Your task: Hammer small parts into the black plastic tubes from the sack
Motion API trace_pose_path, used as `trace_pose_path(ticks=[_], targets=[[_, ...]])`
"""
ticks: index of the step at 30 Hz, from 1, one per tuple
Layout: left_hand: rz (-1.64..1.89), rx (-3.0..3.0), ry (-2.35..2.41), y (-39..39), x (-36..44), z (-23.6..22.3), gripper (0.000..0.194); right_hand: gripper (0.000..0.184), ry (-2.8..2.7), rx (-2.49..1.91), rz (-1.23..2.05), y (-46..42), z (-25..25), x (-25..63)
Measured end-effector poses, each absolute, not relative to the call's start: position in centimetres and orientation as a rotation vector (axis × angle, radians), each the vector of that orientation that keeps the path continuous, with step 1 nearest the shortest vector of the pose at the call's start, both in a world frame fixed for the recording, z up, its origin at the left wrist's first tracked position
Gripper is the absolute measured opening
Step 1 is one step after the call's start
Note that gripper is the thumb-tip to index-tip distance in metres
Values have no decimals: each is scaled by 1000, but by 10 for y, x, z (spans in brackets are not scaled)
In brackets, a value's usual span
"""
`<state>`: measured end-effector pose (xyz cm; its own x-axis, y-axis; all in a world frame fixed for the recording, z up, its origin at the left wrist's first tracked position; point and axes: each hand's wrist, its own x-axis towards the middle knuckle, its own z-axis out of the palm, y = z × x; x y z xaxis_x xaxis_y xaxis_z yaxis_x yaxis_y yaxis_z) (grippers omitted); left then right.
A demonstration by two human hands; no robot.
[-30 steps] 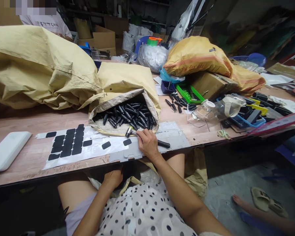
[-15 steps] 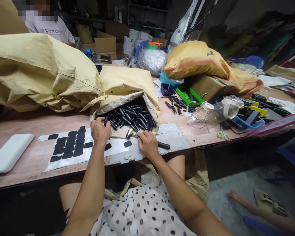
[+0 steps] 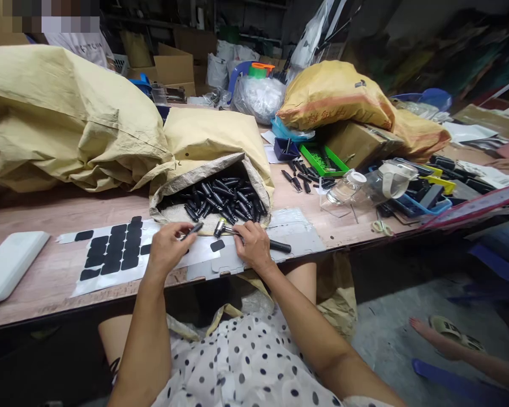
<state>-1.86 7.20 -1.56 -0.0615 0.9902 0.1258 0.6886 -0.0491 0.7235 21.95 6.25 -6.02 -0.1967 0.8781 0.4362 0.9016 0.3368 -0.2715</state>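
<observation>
My left hand (image 3: 169, 247) pinches one black tapered part (image 3: 192, 231) just in front of the paper sack's open mouth. Several more black tapered parts (image 3: 220, 195) lie heaped inside the sack (image 3: 214, 127). My right hand (image 3: 253, 244) is closed over the shaft of a small hammer (image 3: 280, 246), which lies across a grey board (image 3: 299, 229). The hammer's head, with a yellow face, points left toward my left hand. Between my hands a black rounded patch (image 3: 217, 246) lies on white paper. More black patches (image 3: 119, 249) are laid in rows to the left.
A white power bank (image 3: 14, 263) lies at the left of the table, with a large paper sack (image 3: 68, 118) behind. To the right are a green tray (image 3: 322, 160), a clear jug (image 3: 392, 181), scissors (image 3: 382, 227) and a blue basket (image 3: 424, 206). Another person (image 3: 78, 42) is at the back left.
My left hand has drawn a black tapered part out of the sack's mouth and toward me. My right hand stays on the hammer. The whole view has shifted slightly.
</observation>
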Motion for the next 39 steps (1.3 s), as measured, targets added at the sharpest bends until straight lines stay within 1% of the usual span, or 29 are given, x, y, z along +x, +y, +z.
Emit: trace_pose_path(ticks=[2, 4, 12, 19, 21, 24, 28, 33, 39], targets=[[827, 1832, 1585, 60, -17, -21, 23, 22, -2077, -1570, -43, 63, -61, 220], [794, 1863, 1497, 55, -13, -28, 21, 22, -2075, -1578, -40, 64, -61, 220], [906, 1963, 1500, 59, -4, -49, 16, 25, -2100, -1546, -22, 64, -59, 224], [932, 1902, 1488, 59, -5, -53, 15, 33, -1998, -1382, 209, 44, -48, 221], [947, 1852, 1499, 58, -4, -53, 20, 33, -1987, -1341, 280, 39, -45, 218], [984, 1731, 1525, 56, -2, -52, 33, 32, -1988, -1281, 332, 35, -41, 212], [1031, 1638, 1511, 54, 1, -51, 45, 34, -2011, -1244, 286, 30, -38, 209], [1031, 1603, 1518, 54, 4, -52, 49, 33, -2107, -1293, 150, 26, -36, 208], [1042, 1617, 1522, 55, 3, -54, 54, 33, -2094, -1257, 128, 25, -32, 198]])
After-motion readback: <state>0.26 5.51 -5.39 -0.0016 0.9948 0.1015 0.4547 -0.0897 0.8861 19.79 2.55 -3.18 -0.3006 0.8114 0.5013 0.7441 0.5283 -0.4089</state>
